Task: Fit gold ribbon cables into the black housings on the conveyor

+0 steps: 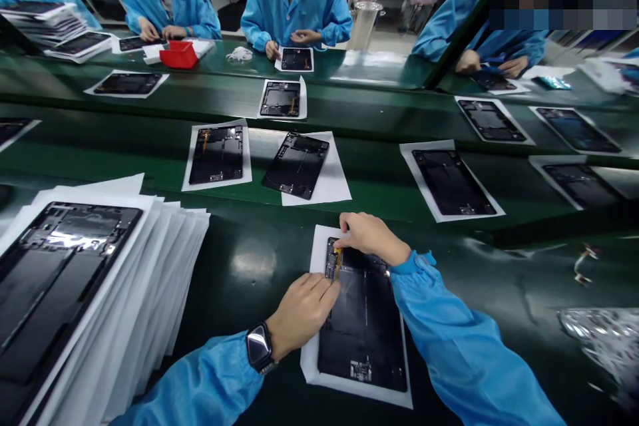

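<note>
1 tablet shell flat on white sheet near table front edge. Steadied by left hand, grip slack, fingertips pressing down against sliding. Pinched in right hand narrow grip for fine control: orange ribbon.

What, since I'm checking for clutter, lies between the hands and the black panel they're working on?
Nothing visible does. The left hand rests on the left edge of the black panel, and the right hand pinches the small orange strip near its top left corner.
</note>
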Tool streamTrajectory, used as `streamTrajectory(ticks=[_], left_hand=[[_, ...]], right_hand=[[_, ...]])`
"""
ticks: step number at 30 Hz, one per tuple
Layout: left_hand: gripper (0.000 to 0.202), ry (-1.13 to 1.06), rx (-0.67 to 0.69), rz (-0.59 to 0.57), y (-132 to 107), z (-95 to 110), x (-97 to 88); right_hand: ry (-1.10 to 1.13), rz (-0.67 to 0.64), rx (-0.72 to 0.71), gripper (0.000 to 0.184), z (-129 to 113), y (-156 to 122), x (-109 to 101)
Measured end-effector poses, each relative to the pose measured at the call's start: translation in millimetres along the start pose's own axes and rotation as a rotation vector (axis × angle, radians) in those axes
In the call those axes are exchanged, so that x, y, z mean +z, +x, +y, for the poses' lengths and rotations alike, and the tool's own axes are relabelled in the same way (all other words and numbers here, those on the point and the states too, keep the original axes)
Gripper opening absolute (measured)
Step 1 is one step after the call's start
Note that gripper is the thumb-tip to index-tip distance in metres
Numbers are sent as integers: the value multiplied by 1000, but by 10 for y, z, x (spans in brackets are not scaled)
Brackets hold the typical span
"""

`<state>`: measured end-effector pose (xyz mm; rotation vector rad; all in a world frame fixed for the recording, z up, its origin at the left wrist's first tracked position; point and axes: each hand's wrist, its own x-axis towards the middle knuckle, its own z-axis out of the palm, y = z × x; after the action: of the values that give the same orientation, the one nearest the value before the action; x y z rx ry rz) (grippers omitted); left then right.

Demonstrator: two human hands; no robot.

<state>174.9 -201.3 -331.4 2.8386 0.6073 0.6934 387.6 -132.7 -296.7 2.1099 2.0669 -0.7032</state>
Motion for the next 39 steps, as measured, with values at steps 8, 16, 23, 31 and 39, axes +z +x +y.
streamTrajectory(ticks=[8, 16, 23, 31, 39], left_hand=[[18, -44, -32, -45, -43, -35, 46], [26, -105, 15, -61, 9, -30, 40], [22, -125, 8, -3, -6, -47, 63], [22, -79, 48, 54, -64, -47, 152], [24, 35, 106, -13, -34, -6, 146]], right_hand=[[-119, 92, -112, 28, -54, -237, 152], [22, 106, -150, 26, 108, -176, 254], [78, 99, -151, 29, 125, -161, 280], [75, 157, -148, 27, 146, -170, 305], [139, 151, -200, 28, 230, -174, 314]])
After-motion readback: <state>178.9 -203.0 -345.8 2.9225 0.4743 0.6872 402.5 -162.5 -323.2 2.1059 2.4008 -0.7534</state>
